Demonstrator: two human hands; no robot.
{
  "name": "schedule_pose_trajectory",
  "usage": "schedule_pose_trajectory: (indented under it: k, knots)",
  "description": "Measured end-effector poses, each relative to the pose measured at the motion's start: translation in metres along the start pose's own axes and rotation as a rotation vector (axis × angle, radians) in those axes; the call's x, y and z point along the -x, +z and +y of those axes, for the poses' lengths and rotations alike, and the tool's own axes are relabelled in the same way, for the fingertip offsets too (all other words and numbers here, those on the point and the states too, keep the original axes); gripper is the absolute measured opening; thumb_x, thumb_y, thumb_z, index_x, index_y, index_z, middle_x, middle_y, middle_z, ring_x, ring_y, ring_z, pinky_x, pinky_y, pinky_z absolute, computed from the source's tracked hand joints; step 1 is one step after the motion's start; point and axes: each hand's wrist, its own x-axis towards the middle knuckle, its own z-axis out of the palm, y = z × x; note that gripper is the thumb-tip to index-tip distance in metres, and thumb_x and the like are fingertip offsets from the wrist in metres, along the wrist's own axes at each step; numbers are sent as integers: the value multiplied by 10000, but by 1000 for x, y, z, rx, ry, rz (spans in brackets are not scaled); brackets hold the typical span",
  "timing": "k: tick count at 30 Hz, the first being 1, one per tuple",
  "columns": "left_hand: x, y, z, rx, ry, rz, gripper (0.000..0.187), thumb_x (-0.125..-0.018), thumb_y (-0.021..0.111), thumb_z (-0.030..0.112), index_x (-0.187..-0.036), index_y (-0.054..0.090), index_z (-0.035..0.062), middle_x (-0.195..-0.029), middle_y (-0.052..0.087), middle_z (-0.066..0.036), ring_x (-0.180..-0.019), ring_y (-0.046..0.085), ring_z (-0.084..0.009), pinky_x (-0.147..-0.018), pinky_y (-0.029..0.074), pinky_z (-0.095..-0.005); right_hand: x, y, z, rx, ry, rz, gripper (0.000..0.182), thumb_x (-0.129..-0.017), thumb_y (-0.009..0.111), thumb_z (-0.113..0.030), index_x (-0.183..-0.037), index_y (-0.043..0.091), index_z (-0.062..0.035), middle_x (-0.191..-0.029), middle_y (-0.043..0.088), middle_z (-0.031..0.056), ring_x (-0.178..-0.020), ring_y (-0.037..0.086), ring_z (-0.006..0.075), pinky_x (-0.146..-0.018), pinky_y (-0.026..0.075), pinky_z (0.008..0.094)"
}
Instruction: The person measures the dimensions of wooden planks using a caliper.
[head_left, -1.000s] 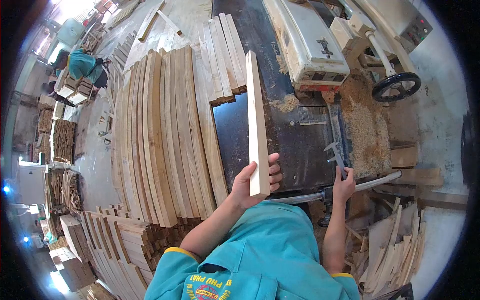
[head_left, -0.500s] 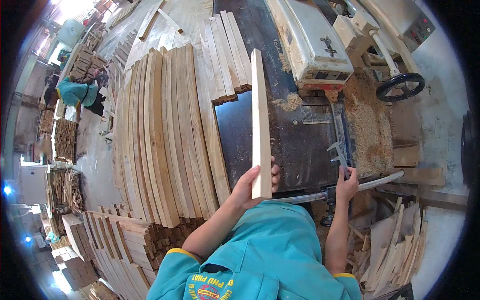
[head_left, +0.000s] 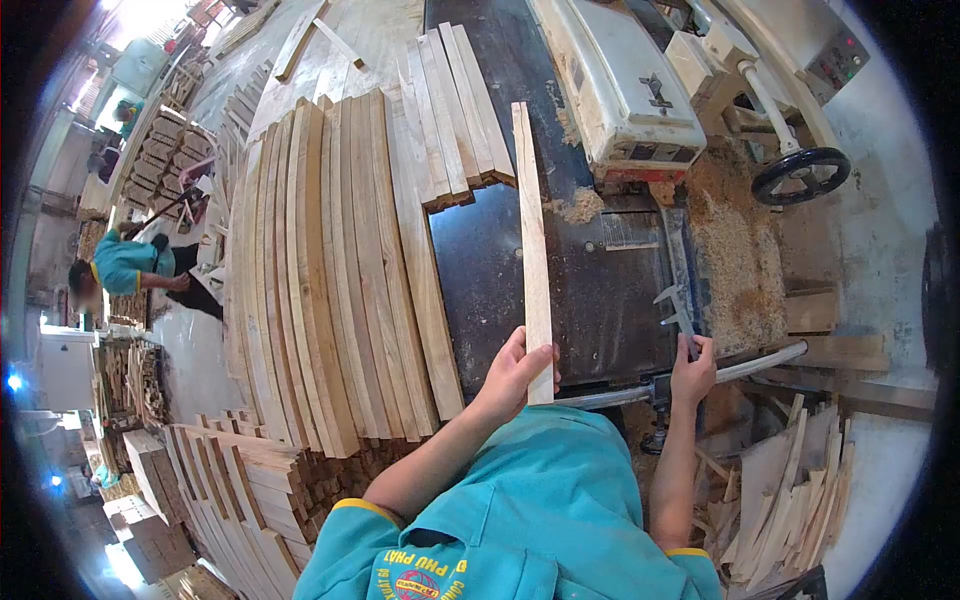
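Note:
My left hand (head_left: 518, 375) is closed around the near end of a long pale wooden strip (head_left: 534, 250), its thumb lying across the strip. The strip points away from me above the dark machine table (head_left: 480, 260). At the right, my right hand (head_left: 692, 372) grips a metal caliper (head_left: 677, 316), whose jaws point away from me. Left of the strip lies a row of long wooden pieces (head_left: 340, 270) side by side. A shorter group of pieces (head_left: 455, 110) rests on the far part of the dark table.
A cream machine housing (head_left: 630, 90) and a black handwheel (head_left: 800, 175) stand at the far right. Sawdust (head_left: 740, 250) covers the area beside the table. Wood offcuts (head_left: 800, 490) lie at lower right. A co-worker (head_left: 130, 265) stands at far left near stacked wood.
The strip has turned in my left hand to show a different, grainier face and sits slightly further right. The left fingers have shifted around it. The co-worker at far left has moved nearer.

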Motion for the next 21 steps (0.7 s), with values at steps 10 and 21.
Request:
schedule_pose_trajectory:
  k: [10, 21]
  knots:
    - [-1, 2, 0, -23, -24, 1, 281, -1046, 594, 212, -1275, 477, 97, -1054, 602, -54, -885, 657, -165, -767, 591, -354, -1, -3, -3, -13, 33, -32, 383, -971, 718, -453, -1028, 663, -79, -881, 723, 106, -786, 705, 303, -688, 537, 430]
    - [-9, -7, -9, 24, -83, 17, 291, -1059, 541, 183, -1317, 458, 76, -1101, 598, -89, -974, 657, -209, -835, 589, -416, -1, -3, -5, 3, 12, -7, 372, -969, 723, -447, -1008, 653, -84, -864, 711, 96, -758, 693, 291, -669, 527, 428]
